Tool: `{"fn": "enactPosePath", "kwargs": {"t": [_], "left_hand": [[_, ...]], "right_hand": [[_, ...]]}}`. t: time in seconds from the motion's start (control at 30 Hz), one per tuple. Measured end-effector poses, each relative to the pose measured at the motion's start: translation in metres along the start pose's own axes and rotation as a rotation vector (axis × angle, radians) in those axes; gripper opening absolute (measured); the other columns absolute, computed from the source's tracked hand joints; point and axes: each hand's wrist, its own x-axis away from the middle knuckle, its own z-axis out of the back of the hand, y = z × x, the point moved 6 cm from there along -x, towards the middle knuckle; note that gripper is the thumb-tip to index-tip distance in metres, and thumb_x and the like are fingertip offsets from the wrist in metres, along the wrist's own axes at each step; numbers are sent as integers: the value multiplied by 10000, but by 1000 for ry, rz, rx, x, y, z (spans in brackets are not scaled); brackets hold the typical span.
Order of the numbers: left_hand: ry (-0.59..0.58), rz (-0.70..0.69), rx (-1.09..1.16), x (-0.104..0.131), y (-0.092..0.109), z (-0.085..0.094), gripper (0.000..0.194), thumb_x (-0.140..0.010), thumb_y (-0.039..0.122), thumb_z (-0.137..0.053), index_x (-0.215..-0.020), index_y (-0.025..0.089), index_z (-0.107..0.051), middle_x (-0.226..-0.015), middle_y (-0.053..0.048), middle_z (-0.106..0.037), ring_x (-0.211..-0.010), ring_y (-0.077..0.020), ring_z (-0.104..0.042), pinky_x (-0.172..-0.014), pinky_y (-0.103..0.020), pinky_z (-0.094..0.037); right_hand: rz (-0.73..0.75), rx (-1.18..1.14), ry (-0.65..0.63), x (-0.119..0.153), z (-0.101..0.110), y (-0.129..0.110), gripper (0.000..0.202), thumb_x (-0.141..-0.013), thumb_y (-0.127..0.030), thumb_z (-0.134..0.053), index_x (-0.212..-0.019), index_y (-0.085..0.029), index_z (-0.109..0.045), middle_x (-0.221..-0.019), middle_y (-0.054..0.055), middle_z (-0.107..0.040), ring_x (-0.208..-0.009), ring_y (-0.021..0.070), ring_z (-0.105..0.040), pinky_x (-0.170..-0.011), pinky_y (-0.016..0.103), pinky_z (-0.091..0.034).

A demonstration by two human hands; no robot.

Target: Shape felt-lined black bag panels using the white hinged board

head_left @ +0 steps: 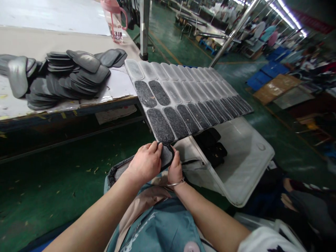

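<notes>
From where I stand, the tilted board with rows of grey and black rounded pads (pixel 160 107) blocks the way just ahead of the left hand (pixel 147 159) and the right hand (pixel 175 168). The wide white plastic bin (pixel 244 157) obstructs the right side; at left, over the green floor (pixel 52 189), a hand can pass.

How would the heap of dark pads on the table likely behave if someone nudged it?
The heap would probably slide and fan out, since its pads overlap at a slant with nothing visible binding them. Each looks thin, so a single one is likely light. The sheen on some suggests smooth faces that may slip.
</notes>
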Motion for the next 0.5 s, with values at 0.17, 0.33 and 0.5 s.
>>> {"fn": "enactPosePath", "kwargs": {"t": [0.17, 0.33, 0.5], "left_hand": [[-1, -1, 12, 0, 0, -1, 460, -855, 187, -414, -1282, 36, -497, -1115, -173, -585, -1016, -283, -578, -886, -412, -499], [0, -1, 32, -3, 2, -1, 464, -851, 174, -417, -1280, 17, -501, -1095, -178, -588, -1011, -286, -578, -889, -409, -497], [14, -5, 33, -2, 2, 1, 466, -852, 170, -418, -1289, 34, -505, -1149, -175, -586, -1021, -276, -582, -918, -396, -494]], "right_hand": [[92, 131, 61, -5, 10, -13, 412, -931, -326, -277, -1161, -136, -561, -1217, 140, -603, -1154, 185, -538, -1085, 375, -340], [104, 161, 57, -16, 11, -14, 437, -932, -391, -293, -1122, -124, -582, -1183, 164, -604, -1149, 225, -525, -1086, 437, -325], [80, 26, -177, -15, 18, -12, 538, -959, -487, -242, -1278, -176, -544, -1307, 113, -569, -1225, 208, -511, -1071, 413, -374]]}}
